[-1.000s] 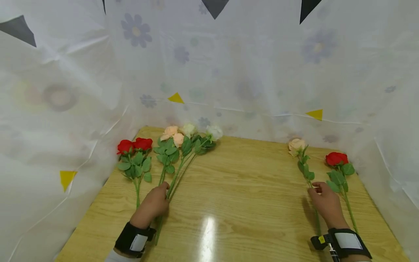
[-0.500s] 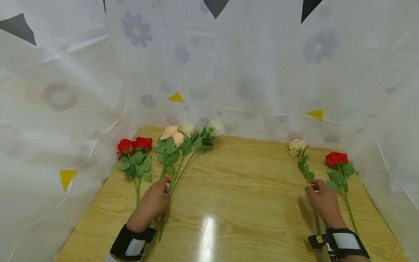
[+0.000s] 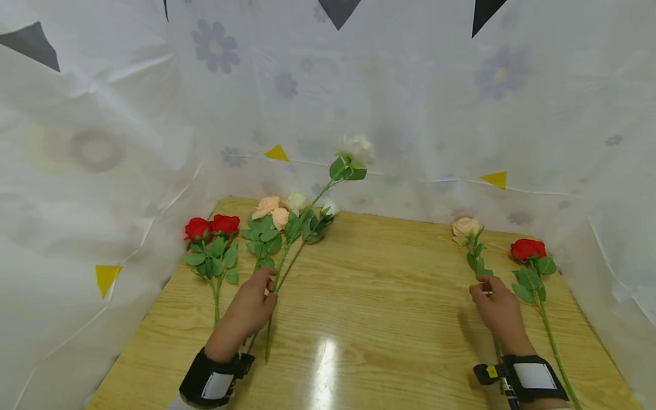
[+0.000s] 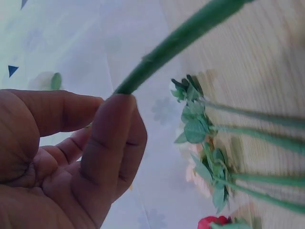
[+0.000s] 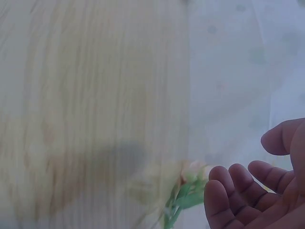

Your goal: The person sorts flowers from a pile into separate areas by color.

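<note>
My left hand (image 3: 249, 304) pinches the green stem (image 4: 176, 47) of a white rose (image 3: 357, 149) between thumb and fingers. The bloom is raised above the table, in front of the white sheet, and its stem slants down to the left. Below it lie two peach roses (image 3: 269, 206), a cream rose (image 3: 295, 201) and another white rose (image 3: 329, 209). Over the stem of a single peach rose (image 3: 465, 230), my right hand (image 3: 499, 313) hovers with loosely bent fingers. In the right wrist view nothing sits between its thumb and fingers (image 5: 240, 183).
Two red roses (image 3: 212, 226) lie at the left of the wooden table (image 3: 389, 319). One more red rose (image 3: 528, 249) lies by the right edge. A white patterned sheet (image 3: 410, 114) hung with small flags (image 3: 277, 152) encloses the back and sides.
My left hand has moved slightly up and right, raising the white rose off the table; its bloom rose well above the others. The right hand has shifted a little left and away from me.
</note>
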Demonstrator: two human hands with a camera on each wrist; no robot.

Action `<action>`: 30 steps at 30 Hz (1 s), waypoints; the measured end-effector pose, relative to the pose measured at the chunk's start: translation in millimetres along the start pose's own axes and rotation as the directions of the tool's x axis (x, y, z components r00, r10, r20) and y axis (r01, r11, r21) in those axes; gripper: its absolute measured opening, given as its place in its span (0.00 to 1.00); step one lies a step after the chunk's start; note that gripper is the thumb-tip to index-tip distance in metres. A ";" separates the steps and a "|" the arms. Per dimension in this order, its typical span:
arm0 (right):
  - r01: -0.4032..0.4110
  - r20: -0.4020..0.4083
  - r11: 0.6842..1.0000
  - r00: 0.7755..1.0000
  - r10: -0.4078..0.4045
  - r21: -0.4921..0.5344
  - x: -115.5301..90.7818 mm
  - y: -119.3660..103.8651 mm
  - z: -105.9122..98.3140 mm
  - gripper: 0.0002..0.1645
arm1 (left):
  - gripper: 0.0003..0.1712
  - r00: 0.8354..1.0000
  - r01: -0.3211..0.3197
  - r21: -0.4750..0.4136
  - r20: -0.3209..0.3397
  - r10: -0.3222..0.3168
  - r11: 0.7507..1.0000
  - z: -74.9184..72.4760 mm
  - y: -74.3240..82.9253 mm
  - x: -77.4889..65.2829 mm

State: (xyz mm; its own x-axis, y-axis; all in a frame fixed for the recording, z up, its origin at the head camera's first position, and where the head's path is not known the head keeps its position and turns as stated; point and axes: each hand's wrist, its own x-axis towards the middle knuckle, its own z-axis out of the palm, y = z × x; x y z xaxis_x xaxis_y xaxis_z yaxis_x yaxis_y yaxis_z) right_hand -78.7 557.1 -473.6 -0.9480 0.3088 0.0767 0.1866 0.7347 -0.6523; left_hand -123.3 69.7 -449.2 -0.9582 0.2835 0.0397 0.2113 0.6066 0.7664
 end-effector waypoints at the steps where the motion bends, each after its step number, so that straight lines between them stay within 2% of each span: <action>1: -0.004 -0.004 1.000 1.000 0.004 0.017 0.1 -4.2 2.6 0.29 | 0.22 1.000 -0.003 -0.021 -0.001 0.003 1.000 2.7 1.0 2.6; 5: -0.032 0.007 0.991 0.999 0.032 0.132 1.7 -20.5 16.0 0.31 | 0.22 1.000 -0.011 -0.119 0.000 0.011 0.993 17.1 1.8 15.0; 10: -0.045 0.057 0.959 0.998 0.030 0.280 3.8 -37.7 34.1 0.31 | 0.23 1.000 -0.019 -0.221 0.007 0.021 0.975 35.3 4.7 24.2; 16: -0.073 0.107 0.895 0.994 0.028 0.441 6.1 -65.7 51.8 0.29 | 0.23 0.997 -0.055 -0.305 0.043 0.071 0.951 58.4 19.0 30.9; 21: -0.038 0.076 0.828 0.997 -0.006 0.560 3.5 -94.8 69.2 0.27 | 0.23 0.995 -0.039 -0.380 0.067 0.069 0.924 79.0 28.1 34.8; 27: -0.025 0.095 0.776 0.994 -0.045 0.630 9.9 -127.9 88.8 0.26 | 0.24 0.996 -0.021 -0.458 0.066 0.058 0.889 104.2 40.5 37.0; 30: -0.008 0.100 0.758 0.992 -0.075 0.652 13.7 -141.8 92.5 0.28 | 0.23 0.996 -0.032 -0.465 0.057 0.066 0.884 117.5 47.1 36.2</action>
State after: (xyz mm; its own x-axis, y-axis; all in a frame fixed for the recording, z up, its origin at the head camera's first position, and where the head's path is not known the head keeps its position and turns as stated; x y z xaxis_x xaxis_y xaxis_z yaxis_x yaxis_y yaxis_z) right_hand -142.0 401.3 -449.8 -0.9804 0.1905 0.0497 -0.0189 0.1605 -0.9868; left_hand -125.4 195.8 -487.0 -0.9295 0.3648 0.0534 0.1274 0.1818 0.9751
